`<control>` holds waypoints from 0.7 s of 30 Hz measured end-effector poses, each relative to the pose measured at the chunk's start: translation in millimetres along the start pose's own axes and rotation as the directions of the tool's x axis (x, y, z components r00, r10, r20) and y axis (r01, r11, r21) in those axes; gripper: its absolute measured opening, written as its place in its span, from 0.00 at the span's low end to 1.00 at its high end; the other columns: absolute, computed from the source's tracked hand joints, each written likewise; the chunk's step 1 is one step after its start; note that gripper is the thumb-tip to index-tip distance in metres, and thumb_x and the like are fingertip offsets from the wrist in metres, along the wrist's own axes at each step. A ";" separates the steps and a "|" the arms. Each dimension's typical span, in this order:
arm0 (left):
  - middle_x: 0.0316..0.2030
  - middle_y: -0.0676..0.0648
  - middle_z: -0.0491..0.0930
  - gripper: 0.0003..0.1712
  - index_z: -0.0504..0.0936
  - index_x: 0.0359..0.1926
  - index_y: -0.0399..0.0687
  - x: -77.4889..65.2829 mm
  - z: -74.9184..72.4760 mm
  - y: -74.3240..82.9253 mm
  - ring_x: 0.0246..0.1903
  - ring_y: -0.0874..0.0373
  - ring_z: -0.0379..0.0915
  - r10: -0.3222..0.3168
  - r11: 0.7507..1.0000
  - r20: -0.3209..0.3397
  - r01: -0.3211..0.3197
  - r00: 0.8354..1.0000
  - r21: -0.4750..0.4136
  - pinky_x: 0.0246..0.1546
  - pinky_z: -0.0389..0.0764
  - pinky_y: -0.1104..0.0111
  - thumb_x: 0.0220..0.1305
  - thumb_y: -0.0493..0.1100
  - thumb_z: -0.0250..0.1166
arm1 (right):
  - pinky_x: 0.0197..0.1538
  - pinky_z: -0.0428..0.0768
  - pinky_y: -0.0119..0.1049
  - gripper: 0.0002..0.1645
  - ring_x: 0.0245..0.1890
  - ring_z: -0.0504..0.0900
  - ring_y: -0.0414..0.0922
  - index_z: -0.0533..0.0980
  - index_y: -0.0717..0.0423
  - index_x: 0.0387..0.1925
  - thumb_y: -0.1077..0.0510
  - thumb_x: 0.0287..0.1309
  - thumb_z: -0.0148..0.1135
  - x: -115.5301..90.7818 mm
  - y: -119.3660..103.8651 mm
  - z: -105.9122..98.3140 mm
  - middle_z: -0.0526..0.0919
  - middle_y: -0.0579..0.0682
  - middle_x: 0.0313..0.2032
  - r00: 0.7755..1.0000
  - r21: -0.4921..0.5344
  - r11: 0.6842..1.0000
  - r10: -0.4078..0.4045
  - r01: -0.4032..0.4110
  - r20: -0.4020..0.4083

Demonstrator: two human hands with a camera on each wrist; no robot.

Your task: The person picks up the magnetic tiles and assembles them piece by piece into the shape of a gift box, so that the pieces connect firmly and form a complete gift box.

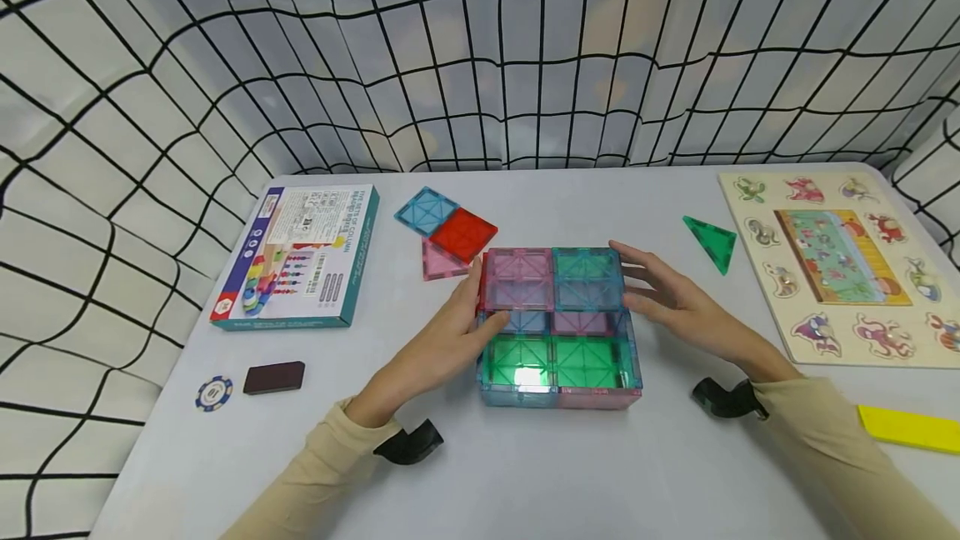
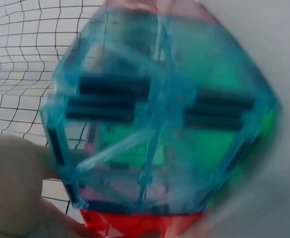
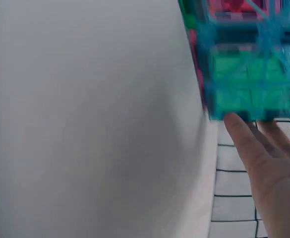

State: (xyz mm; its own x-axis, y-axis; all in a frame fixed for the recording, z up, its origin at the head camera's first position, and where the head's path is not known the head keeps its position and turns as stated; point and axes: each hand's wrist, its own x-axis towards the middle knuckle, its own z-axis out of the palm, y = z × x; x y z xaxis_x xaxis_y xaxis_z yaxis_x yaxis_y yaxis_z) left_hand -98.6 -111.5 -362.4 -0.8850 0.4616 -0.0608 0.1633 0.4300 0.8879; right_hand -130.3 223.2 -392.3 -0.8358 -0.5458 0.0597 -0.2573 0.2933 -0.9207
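One flat cardboard box (image 1: 300,257) with printed pictures lies at the left of a white tabletop (image 1: 555,473). Nearer the viewer, a blue-and-white poker chip (image 1: 213,393) lies just left of a dark brown block (image 1: 273,377). Farther right, near the back, a clear blue square (image 1: 426,211) meets a red square (image 1: 465,234), which partly covers a pink square (image 1: 441,261).

In the middle, a person's left hand (image 1: 450,323) rests against the left side of a see-through tile box (image 1: 525,398), fingers fairly straight, thumb spread apart from them at the front edge of a pink panel (image 1: 517,277). That panel and a blue one (image 1: 588,277) cover the box's back half; green panels (image 1: 588,361) show in the front half. The right hand (image 1: 686,311) touches the box's right side with straight fingertips, thumb and fingers apart.

Beyond it lie a green triangle (image 1: 712,242), a wooden animal puzzle board (image 1: 772,307) and, at the near right edge, a yellow strip (image 1: 911,428).
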 end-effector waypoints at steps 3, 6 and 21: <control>0.81 0.43 0.49 0.48 0.34 0.85 0.48 -1.1 3.5 -1.1 0.79 0.46 0.47 0.017 0.999 -0.004 -0.018 1.000 -0.030 0.76 0.60 0.44 0.79 0.40 0.56 | 0.73 0.51 0.76 0.38 0.80 0.48 0.64 0.47 0.46 0.85 0.56 0.83 0.46 -2.7 -0.8 5.5 0.49 0.55 0.83 0.998 0.036 0.998 0.057 -0.057 -0.004; 0.80 0.42 0.50 0.46 0.36 0.85 0.47 -2.3 2.4 -2.4 0.79 0.45 0.48 0.014 1.000 0.023 -0.014 1.000 -0.017 0.76 0.60 0.44 0.80 0.42 0.55 | 0.72 0.48 0.78 0.38 0.81 0.45 0.65 0.44 0.43 0.85 0.53 0.83 0.45 -4.2 -3.5 9.9 0.46 0.55 0.83 0.996 0.048 0.995 0.088 -0.088 -0.008; 0.78 0.34 0.56 0.46 0.55 0.80 0.33 41.7 -83.6 -41.7 0.74 0.37 0.58 -0.056 0.921 -0.196 0.126 0.979 0.370 0.73 0.65 0.43 0.76 0.55 0.63 | 0.70 0.55 0.78 0.50 0.80 0.44 0.70 0.39 0.42 0.85 0.56 0.77 0.58 -3.6 -11.9 12.5 0.42 0.57 0.83 0.993 0.043 0.992 0.114 -0.114 0.017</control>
State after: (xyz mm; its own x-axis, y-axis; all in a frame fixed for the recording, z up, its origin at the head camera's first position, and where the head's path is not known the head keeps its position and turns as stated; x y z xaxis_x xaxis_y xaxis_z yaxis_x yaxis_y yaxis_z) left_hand -178.7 -175.1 -363.8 -0.9609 0.2760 -0.0198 0.1996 0.7409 0.6413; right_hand -118.1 211.8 -386.4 -0.8512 -0.5223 -0.0520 -0.1388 0.3194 -0.9374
